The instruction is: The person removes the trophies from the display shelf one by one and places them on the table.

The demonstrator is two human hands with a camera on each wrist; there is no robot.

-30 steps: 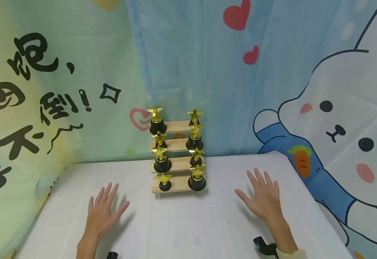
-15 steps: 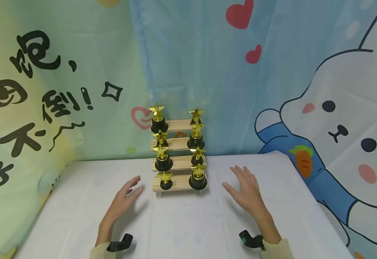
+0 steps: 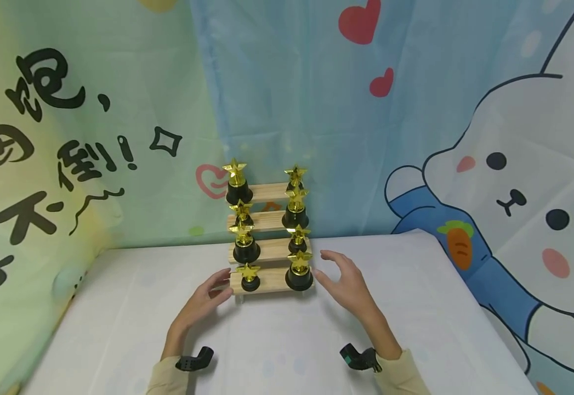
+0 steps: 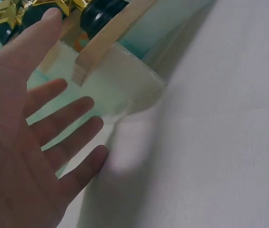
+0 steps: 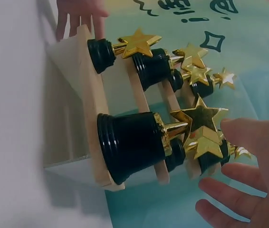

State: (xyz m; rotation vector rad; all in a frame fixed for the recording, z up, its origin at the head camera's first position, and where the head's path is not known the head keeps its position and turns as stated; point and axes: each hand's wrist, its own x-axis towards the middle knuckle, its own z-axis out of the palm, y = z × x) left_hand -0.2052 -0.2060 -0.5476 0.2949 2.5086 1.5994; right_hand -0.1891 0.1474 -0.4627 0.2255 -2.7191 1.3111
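A tiered stand of light wooden slats (image 3: 271,281) holds several gold star trophies with black bases, set in a left and a right column. On the lowest slat stand a small trophy (image 3: 250,283) at left and a larger trophy (image 3: 299,280) at right. My left hand (image 3: 204,303) is at the stand's left end, fingers spread; the left wrist view shows its fingers beside the clear side panel (image 4: 125,76). Fingers loosely bent, my right hand (image 3: 350,285) is just right of the larger trophy. In the right wrist view its thumb (image 5: 248,133) overlaps a star's tip.
A white cloth (image 3: 277,351) covers the table. Behind the stand hangs a printed backdrop (image 3: 316,109) with a cartoon rabbit. Each wrist carries a black camera, the left wrist camera (image 3: 195,359) and the right wrist camera (image 3: 358,357).
Both hands have moved inward from the table's sides to the two ends of the stand, turning from palm-down to facing each other. The trophies have stayed in place.
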